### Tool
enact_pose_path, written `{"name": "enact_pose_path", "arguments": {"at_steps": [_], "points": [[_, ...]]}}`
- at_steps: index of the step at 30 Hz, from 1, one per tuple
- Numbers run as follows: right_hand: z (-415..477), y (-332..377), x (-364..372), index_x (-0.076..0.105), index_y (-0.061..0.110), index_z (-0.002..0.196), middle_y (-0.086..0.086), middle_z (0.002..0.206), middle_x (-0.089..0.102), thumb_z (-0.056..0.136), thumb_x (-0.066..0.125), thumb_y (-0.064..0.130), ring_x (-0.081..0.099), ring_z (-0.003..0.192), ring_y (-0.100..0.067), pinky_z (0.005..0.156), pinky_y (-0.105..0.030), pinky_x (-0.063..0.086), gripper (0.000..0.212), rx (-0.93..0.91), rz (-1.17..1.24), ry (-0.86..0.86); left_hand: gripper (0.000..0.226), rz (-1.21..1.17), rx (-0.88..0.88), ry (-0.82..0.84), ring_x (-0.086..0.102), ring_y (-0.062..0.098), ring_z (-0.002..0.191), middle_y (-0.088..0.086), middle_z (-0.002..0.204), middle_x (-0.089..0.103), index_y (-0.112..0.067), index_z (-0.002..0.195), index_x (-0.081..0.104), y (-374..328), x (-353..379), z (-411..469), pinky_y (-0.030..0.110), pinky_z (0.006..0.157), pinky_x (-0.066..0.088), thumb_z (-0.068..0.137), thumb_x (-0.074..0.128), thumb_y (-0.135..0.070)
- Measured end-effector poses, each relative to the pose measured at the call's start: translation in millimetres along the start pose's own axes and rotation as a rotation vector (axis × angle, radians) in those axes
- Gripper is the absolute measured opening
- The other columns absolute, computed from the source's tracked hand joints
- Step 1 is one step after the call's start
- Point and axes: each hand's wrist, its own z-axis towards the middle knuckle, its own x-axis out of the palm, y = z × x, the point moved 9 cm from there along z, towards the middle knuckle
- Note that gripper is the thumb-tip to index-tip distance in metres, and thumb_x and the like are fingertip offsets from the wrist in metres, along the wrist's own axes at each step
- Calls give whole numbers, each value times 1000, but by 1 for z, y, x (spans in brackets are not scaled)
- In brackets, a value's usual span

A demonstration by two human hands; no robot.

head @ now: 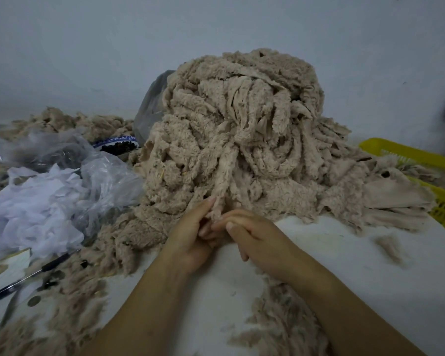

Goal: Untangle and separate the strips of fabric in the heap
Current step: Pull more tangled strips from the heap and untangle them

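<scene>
Where one strip [222, 176] runs down out of the heap [242, 111], the fingers [208, 205] of the left hand [190, 237] lie nearly straight along it. The thumb side is closed in, so its lower end looks pinched. The right hand [257, 240] is curled over from the other side, its fingertips meeting the same end just beside the left ones, seemingly in a second pinch, though the contact itself is partly hidden. Both hands sit at the foot of the heap, towards the middle of the tabletop [344, 253].

That heap is tall and dense. It fills the far middle of the tabletop and spills right over a yellow basket [401, 154] at the right edge. The fabric looks like soft, shaggy pile on a thin backing. I judge it light and limp, and it grips rather than slips, so strips will likely cling to one another and drag their neighbours along. Fluff [388, 245] on the bare top suggests it sheds, and the ragged edges may tear under a hard tug. A free end seems the best hold, pinched across its width, with the other hand following the strip up to wherever it dives under another.

Plastic bags [49, 191] crowd the left edge, with a bowl [116, 145] behind them and a pen [31, 276] near the front left corner.
</scene>
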Motion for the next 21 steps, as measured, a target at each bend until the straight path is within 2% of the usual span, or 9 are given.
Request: {"name": "enact_pose_path", "arguments": {"at_steps": [3,5,7,10,13,16,18,19,21], "points": [[0,0,6,70,22,112,19,115,59,106,40,24,58,71,9,66,-10,42,31,-26,-46,22,23,-143,-5,25,32,4,32,-8,46,40,-10,90,68,-3,1,-2,18,43,44,83,64,-31],[-1,-7,1,72,24,103,25,100,61,104,41,23,59,66,0,67,-19,50,30,8,-22,-25,23,-38,80,2,33,5,36,-7,53,43,-10,96,69,-8,3,-6,19,48,39,84,63,-28],[-3,-22,-14,70,22,88,23,81,66,102,44,23,62,66,-2,67,-22,52,29,100,46,-149,12,352,223,-11,40,5,45,-8,56,50,-16,90,68,-17,10,-13,22,53,34,91,60,-25],[-9,-60,-28,70,16,89,-1,83,73,100,49,42,70,80,-17,74,-34,57,35,378,412,-327,25,1025,422,104,51,-6,62,-23,68,60,-29,82,62,-17,37,-24,11,60,38,102,53,-19],[-8,-70,-25,65,13,86,-11,81,63,85,57,61,62,82,-25,82,-40,51,50,431,595,-326,22,1307,486,284,51,-10,69,-31,74,56,-28,84,56,-5,60,-31,7,65,36,103,51,-16],[-6,-75,-21,63,17,113,10,92,60,92,57,49,60,97,-13,90,-33,50,38,441,698,-356,22,1374,520,390,50,-7,71,-22,75,55,-25,85,57,1,71,-35,8,64,33,103,52,-15],[-6,-73,-32,58,29,95,25,73,54,99,52,41,59,76,1,75,-20,48,13,422,530,-407,23,1360,482,379,49,-6,68,-20,74,54,-27,83,57,6,66,-34,9,64,34,103,51,-18],[-5,-66,-38,48,27,80,21,60,46,100,50,38,50,61,-1,63,-18,42,23,367,412,-421,28,1305,427,323,49,-6,64,-21,71,56,-33,79,56,7,59,-30,10,62,35,104,50,-20],[-3,-48,-45,36,21,71,12,55,36,101,49,33,36,53,-3,52,-19,33,35,239,203,-397,35,1059,292,115,48,-2,56,-19,61,57,-33,71,59,2,38,-20,12,55,37,104,47,-29]]}}
